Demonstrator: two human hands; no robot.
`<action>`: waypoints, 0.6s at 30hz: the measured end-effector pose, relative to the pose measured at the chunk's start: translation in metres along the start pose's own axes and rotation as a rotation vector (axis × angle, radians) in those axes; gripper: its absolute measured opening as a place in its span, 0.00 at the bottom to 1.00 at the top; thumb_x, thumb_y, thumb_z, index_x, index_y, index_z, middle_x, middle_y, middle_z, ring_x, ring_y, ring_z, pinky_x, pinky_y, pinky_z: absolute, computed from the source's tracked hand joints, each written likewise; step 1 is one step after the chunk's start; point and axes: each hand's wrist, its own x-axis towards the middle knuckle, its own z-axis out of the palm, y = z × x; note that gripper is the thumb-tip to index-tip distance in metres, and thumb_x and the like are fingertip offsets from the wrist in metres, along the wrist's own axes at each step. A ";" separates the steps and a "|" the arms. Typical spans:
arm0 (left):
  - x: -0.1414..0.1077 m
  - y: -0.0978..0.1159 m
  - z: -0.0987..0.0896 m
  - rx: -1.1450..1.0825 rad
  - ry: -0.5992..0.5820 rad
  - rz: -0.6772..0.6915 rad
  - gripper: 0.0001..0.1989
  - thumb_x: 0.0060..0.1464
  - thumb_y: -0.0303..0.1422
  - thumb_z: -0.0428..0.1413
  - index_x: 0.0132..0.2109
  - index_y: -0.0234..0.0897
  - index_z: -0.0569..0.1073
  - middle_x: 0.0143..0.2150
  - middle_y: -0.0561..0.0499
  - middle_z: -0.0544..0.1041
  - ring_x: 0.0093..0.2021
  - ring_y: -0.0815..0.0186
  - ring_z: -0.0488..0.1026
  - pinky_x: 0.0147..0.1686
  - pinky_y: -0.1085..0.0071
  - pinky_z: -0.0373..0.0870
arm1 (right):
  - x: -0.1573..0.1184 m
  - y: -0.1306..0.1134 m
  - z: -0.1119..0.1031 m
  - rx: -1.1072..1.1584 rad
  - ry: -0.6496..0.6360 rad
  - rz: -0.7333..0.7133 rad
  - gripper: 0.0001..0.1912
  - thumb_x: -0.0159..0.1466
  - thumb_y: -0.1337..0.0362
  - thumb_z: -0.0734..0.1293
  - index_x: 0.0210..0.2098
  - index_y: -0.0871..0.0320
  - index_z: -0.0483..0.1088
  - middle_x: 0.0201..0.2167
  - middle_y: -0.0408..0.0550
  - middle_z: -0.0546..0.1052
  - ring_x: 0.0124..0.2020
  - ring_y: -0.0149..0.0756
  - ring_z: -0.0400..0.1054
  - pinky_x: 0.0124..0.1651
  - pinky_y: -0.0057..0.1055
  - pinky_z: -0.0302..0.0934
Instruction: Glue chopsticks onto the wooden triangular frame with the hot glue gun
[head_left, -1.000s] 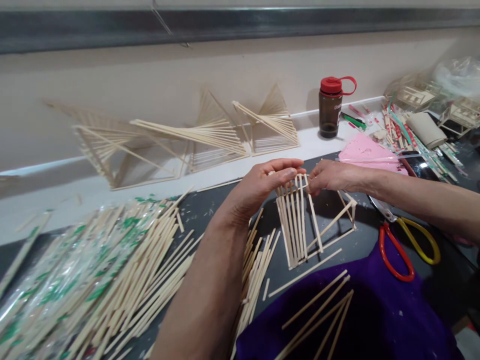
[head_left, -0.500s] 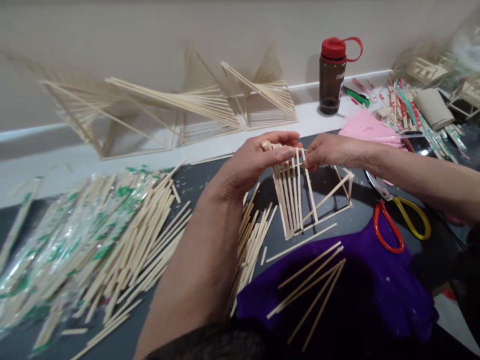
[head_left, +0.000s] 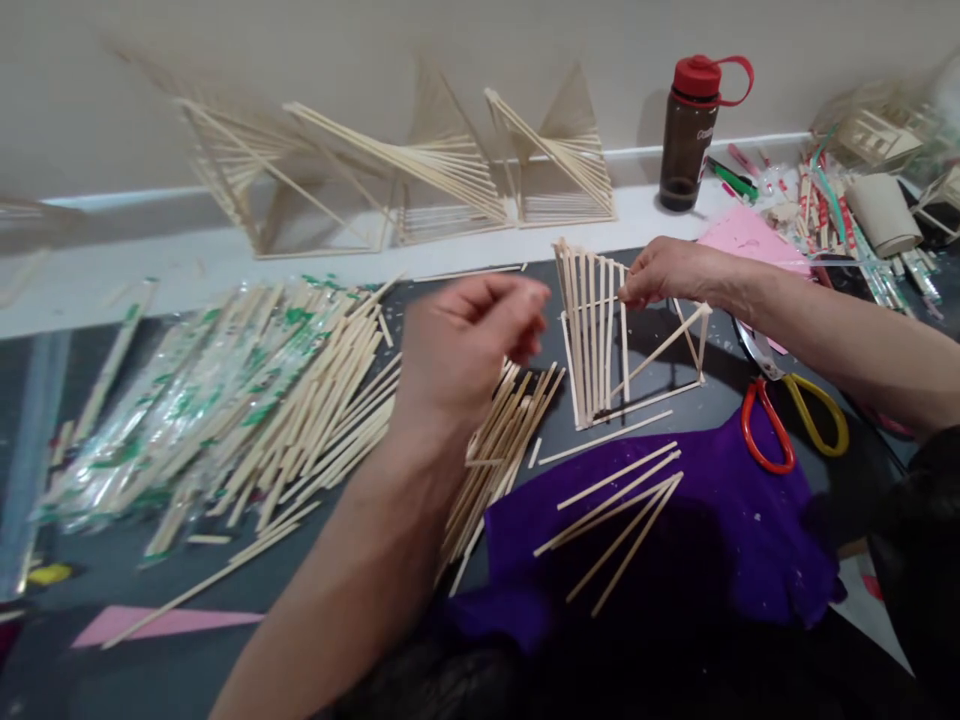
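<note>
A small frame of pale wooden sticks (head_left: 596,345) stands on the dark table, with a row of near-parallel sticks along its left part. My right hand (head_left: 656,272) pinches the frame at its upper edge, near the rightmost stick of the row. My left hand (head_left: 480,330), blurred, hangs left of the frame, above a pile of loose sticks (head_left: 517,430); its fingers are curled together, and what they hold, if anything, cannot be made out. Several sticks (head_left: 619,500) lie on a purple cloth (head_left: 731,500) in front of the frame.
Scissors (head_left: 766,425) with red and yellow handles lie at the right. A red-capped bottle (head_left: 686,140) stands behind. Stick models (head_left: 420,165) line the wall. Bagged sticks (head_left: 202,390) cover the left. Pink sheets (head_left: 750,240), a cardboard tube (head_left: 885,215) and other materials lie at the back right.
My left hand has come away from the frame's top and moved left. My right hand stays on the frame. The camera view has shifted, showing more of the table's left side.
</note>
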 end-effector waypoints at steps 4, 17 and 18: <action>-0.048 -0.014 0.000 -0.043 -0.222 -0.257 0.12 0.46 0.42 0.64 0.30 0.38 0.78 0.21 0.54 0.74 0.17 0.73 0.65 0.17 0.73 0.59 | 0.001 0.001 0.000 -0.023 0.006 -0.006 0.09 0.56 0.72 0.71 0.20 0.61 0.72 0.23 0.46 0.76 0.28 0.29 0.69 0.35 0.27 0.64; -0.087 -0.021 0.048 -0.838 -0.287 -0.898 0.12 0.65 0.25 0.45 0.44 0.24 0.73 0.24 0.49 0.75 0.14 0.78 0.63 0.10 0.85 0.54 | 0.010 0.008 0.002 0.031 0.003 -0.020 0.13 0.57 0.74 0.71 0.17 0.61 0.72 0.19 0.45 0.75 0.23 0.27 0.66 0.31 0.25 0.63; -0.089 -0.020 0.052 -0.885 -0.241 -0.912 0.12 0.66 0.25 0.45 0.44 0.25 0.72 0.25 0.49 0.75 0.15 0.78 0.63 0.10 0.85 0.55 | 0.011 0.008 0.001 0.034 0.000 -0.019 0.13 0.57 0.74 0.71 0.17 0.61 0.72 0.19 0.46 0.75 0.23 0.27 0.66 0.31 0.25 0.63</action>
